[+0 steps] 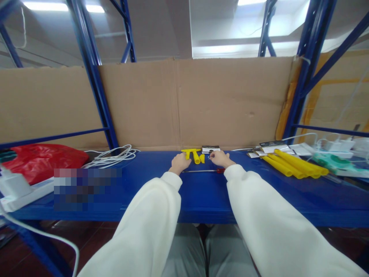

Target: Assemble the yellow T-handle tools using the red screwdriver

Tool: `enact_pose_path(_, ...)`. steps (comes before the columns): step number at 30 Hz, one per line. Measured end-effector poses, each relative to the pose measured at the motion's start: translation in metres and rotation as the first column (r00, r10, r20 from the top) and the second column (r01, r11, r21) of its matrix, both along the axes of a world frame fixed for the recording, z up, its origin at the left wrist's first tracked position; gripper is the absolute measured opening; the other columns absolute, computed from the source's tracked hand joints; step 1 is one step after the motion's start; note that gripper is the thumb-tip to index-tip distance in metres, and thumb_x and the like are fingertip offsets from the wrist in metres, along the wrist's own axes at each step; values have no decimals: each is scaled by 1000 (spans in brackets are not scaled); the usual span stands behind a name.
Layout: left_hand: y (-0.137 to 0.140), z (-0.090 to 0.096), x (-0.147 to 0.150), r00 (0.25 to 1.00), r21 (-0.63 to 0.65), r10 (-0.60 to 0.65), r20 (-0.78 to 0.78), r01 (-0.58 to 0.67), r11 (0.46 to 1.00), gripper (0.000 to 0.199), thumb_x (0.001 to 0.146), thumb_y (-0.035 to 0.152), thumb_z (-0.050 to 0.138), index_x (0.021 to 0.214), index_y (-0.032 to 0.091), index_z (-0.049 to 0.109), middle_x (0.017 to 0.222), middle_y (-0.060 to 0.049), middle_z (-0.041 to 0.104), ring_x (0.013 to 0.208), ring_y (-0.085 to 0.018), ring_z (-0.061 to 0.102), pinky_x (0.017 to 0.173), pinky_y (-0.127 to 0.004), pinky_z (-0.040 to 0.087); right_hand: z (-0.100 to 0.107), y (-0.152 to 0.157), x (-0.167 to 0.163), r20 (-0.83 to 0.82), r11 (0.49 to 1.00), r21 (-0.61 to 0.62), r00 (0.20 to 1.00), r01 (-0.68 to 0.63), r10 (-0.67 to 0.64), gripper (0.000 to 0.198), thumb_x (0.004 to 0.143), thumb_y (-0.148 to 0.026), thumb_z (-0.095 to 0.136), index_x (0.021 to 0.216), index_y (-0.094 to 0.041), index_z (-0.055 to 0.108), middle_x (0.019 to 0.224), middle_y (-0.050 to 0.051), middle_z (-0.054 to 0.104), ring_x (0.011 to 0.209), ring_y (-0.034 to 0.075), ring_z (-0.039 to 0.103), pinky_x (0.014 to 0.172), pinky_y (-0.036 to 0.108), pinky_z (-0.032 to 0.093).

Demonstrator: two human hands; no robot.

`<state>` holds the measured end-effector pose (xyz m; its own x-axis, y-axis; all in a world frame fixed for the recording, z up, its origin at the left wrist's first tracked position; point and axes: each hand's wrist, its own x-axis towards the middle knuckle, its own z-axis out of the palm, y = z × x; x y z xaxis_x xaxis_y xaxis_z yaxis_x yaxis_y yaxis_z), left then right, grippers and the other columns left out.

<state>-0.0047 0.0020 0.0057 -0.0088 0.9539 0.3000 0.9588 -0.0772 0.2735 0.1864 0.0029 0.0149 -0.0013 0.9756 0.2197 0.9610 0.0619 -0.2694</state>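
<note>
My left hand point(180, 162) is closed at the left side of a yellow T-shaped plastic piece point(196, 157), its fingers hiding part of it. A small yellow piece point(202, 158) lies just right of that, between my hands. My right hand point(221, 158) has its fingertips pinched together over the blue table; what they hold, if anything, is too small to make out. Close in front of both hands lies a screwdriver point(220, 170), its red handle under my right wrist and its metal shaft pointing left. Behind my hands is a black-and-white packet point(210, 149).
Several yellow tubes point(291, 165) lie at the right, before flat packets point(272, 147). White cable point(117, 156), a red bag point(46, 159) and a power strip point(34, 195) are at the left. A cardboard panel point(178, 104) closes the back of the blue table point(161, 200).
</note>
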Motion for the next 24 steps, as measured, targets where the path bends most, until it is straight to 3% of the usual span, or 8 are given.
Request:
enact_pose_path(7,3,-1,6,995,-66,-78,59,81,994,48,91,47,49,126,18,64,126,-13,69,118,-29,63,95,-34,49,0,1,0,-30,1000,-22,1000,8,-8,31,89,-23,52,111,-26,73,127,7,68,126,29,52,103,51,35)
enact_pose_path(13,1,-6,2,959,-49,-278,46,280,959,44,85,32,60,128,20,64,127,-8,68,117,-25,64,96,-28,49,0,0,0,-44,1000,-23,999,-6,5,30,90,-22,50,110,-26,73,129,7,67,127,29,51,104,51,34)
enact_pose_path(18,5,-11,-4,970,18,-239,-47,240,971,45,88,33,60,130,17,63,128,-12,68,119,-26,63,99,-30,47,0,0,-1,-33,1000,-30,999,-8,7,28,89,-24,52,109,-25,73,127,8,68,126,30,52,103,52,35)
enact_pose_path(24,10,-14,-6,976,1,-195,-95,196,981,41,93,25,51,132,20,62,126,-12,69,118,-26,64,99,-33,47,0,-1,-1,-27,999,-26,999,-18,17,29,89,-23,52,108,-26,73,125,8,68,126,30,52,103,53,35)
